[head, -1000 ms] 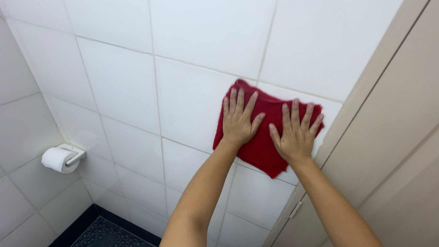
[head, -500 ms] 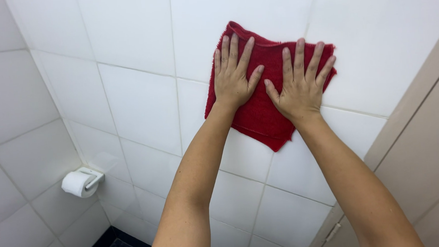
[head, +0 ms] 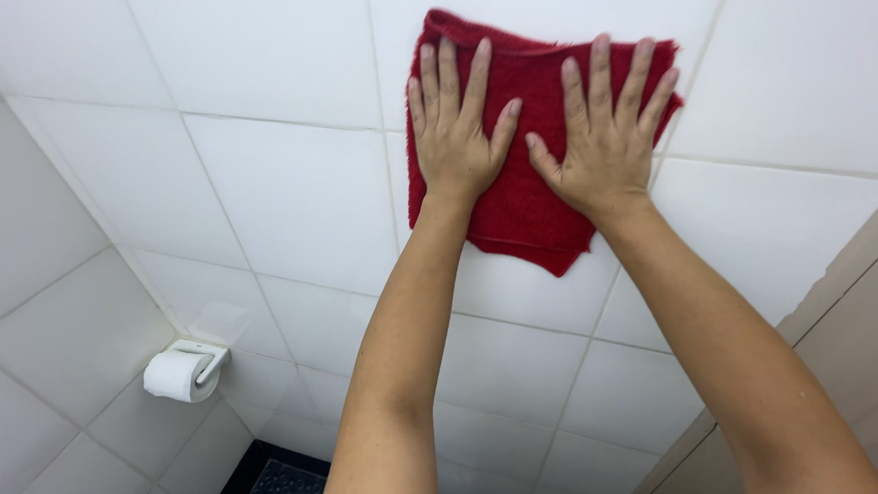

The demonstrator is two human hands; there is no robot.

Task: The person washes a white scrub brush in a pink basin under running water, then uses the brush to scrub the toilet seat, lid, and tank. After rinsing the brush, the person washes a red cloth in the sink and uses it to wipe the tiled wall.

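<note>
A red cloth (head: 523,202) lies flat against the white tiled wall (head: 296,194), high up in view. My left hand (head: 453,126) presses on its left half with fingers spread and pointing up. My right hand (head: 603,133) presses on its right half beside it, fingers also spread. Both arms reach up from the bottom of the frame. The cloth's lower corner hangs below my palms.
A white toilet paper roll on a holder (head: 183,373) sits low on the left wall. A beige door or partition panel (head: 865,355) runs along the right edge. Dark floor (head: 282,491) shows at the bottom.
Both hands have slid the red cloth upward and a little to the left along the wall. The view has tilted up with them.
</note>
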